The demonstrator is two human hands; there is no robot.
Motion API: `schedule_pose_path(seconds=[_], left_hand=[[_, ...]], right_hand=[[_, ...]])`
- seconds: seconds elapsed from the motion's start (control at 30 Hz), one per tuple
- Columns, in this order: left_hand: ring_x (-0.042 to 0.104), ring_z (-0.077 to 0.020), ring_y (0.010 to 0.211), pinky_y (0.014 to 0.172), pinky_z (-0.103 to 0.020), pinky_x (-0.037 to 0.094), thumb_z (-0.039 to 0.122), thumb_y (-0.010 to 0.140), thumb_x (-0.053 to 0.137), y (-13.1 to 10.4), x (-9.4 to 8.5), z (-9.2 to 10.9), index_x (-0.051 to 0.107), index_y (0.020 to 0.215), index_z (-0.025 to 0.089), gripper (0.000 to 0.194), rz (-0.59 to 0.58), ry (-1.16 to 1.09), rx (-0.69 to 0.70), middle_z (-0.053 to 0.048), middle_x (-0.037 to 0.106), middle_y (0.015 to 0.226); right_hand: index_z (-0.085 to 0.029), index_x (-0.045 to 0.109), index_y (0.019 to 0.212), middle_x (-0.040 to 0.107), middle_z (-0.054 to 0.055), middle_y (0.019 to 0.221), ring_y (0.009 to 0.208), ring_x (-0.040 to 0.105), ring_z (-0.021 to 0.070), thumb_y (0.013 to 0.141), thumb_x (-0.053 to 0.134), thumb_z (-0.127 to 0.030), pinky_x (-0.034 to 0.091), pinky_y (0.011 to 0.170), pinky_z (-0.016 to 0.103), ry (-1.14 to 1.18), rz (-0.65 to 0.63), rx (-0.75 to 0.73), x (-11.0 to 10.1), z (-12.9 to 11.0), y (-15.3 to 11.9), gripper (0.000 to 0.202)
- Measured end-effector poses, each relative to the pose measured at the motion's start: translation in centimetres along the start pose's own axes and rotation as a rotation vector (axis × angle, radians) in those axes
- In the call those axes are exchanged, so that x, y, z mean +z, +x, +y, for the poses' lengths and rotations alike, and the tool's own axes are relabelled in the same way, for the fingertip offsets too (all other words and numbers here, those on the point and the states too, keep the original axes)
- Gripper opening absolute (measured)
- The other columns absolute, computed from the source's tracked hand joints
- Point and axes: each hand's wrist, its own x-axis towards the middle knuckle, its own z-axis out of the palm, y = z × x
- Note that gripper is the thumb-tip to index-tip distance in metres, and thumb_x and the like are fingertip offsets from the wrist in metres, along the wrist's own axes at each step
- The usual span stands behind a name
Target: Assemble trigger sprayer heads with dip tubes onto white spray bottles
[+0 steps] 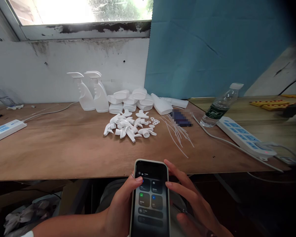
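A phone [151, 200] in a pale case shows a dark screen with several tiles, just in front of the table's near edge. Wrapped round its left side is my left hand [122, 200], thumb over the screen's edge. My right hand [192, 197] is at the phone's right side, fingers apart, with fingertips touching or very near the case. Beyond, on the brown table [51, 144], lie a pile of white spray heads [125, 126], small white rings [155, 121] and thin white tubes [179, 131]. White bottles [132, 98] are stacked behind them.
Two white spray bottles [101, 95] with heads on stand near the wall. A water bottle [218, 108] stands tilted in view beside a power strip [246, 136] at the right. Another power strip [7, 130] is at the left. A dark blurred item [181, 118] lies near the tubes.
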Motion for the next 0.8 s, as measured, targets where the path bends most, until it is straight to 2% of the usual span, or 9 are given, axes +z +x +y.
schedule_pose_path(seconds=[0.17, 0.53, 0.8], left_hand=[[0.064, -0.0324, 0.104, 0.1, -0.044, 0.039, 0.047, 0.084, 0.054, 0.04, -0.24, -0.23, 0.067, 0.109, 0.009, 0.047, -0.061, -0.032, -0.022, -0.015, 0.072, 0.094], [0.064, -0.0314, 0.105, 0.102, -0.043, 0.038, 0.045, 0.085, 0.055, 0.1, -0.33, -0.35, 0.07, 0.104, 0.011, 0.041, -0.052, -0.059, -0.004, -0.013, 0.073, 0.092], [0.063, -0.0312, 0.107, 0.102, -0.043, 0.036, 0.047, 0.087, 0.05, 0.12, -0.56, -0.34, 0.067, 0.113, 0.01, 0.048, -0.112, -0.083, -0.034, -0.014, 0.072, 0.096]], right_hand=[[-0.019, 0.046, 0.135, 0.026, 0.013, 0.158, 0.14, 0.037, 0.0305, 0.098, 0.042, -0.032, 0.045, 0.105, 0.044, -0.006, -0.007, 0.0, -0.14, 0.0, -0.04, 0.039], [-0.018, 0.047, 0.134, 0.024, 0.015, 0.158, 0.14, 0.036, 0.0323, 0.098, 0.042, -0.033, 0.045, 0.105, 0.046, -0.001, -0.028, 0.015, -0.12, 0.28, -0.47, 0.04], [-0.018, 0.044, 0.136, 0.021, 0.014, 0.159, 0.142, 0.032, 0.0328, 0.098, 0.041, -0.032, 0.043, 0.107, 0.047, 0.005, -0.045, 0.026, -0.05, 0.26, -0.77, 0.041]])
